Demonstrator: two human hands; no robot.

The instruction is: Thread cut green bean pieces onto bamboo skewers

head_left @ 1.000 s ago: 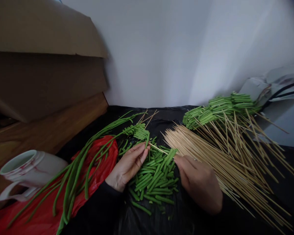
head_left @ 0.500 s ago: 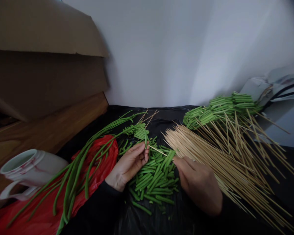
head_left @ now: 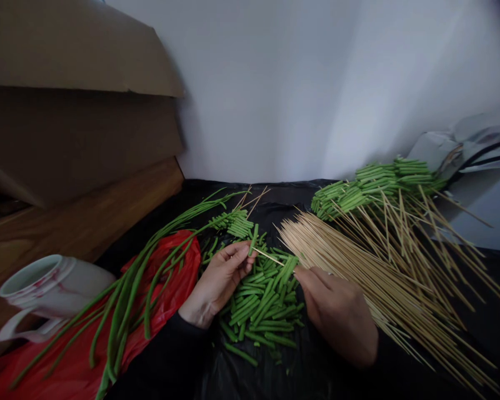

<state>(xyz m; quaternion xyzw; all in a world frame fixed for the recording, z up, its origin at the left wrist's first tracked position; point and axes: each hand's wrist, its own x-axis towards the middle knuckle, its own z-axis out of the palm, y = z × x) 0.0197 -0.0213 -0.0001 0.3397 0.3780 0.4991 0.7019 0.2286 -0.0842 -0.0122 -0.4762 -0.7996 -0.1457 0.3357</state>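
My right hand (head_left: 337,311) is closed around a thin bamboo skewer (head_left: 270,256) that points left, with cut green bean pieces (head_left: 289,268) threaded on it close to my fingers. In my left hand (head_left: 220,280), thumb and fingertips pinch a short green bean piece (head_left: 254,240) at the skewer's tip; the piece stands nearly upright. Whether the tip has entered it, I cannot tell. Below both hands lies a heap of cut green bean pieces (head_left: 262,311) on black plastic sheeting (head_left: 266,378).
Loose bamboo skewers (head_left: 358,261) lie right of my right hand. Behind them are stacked filled skewers (head_left: 375,186); a few more (head_left: 237,223) lie at centre back. Left are long uncut beans (head_left: 125,305) on a red bag (head_left: 170,283), a white mug (head_left: 62,283) and a cardboard box (head_left: 83,128).
The bean piece in my left fingers now stands higher and more upright at the skewer's tip. My right hand has hardly moved.
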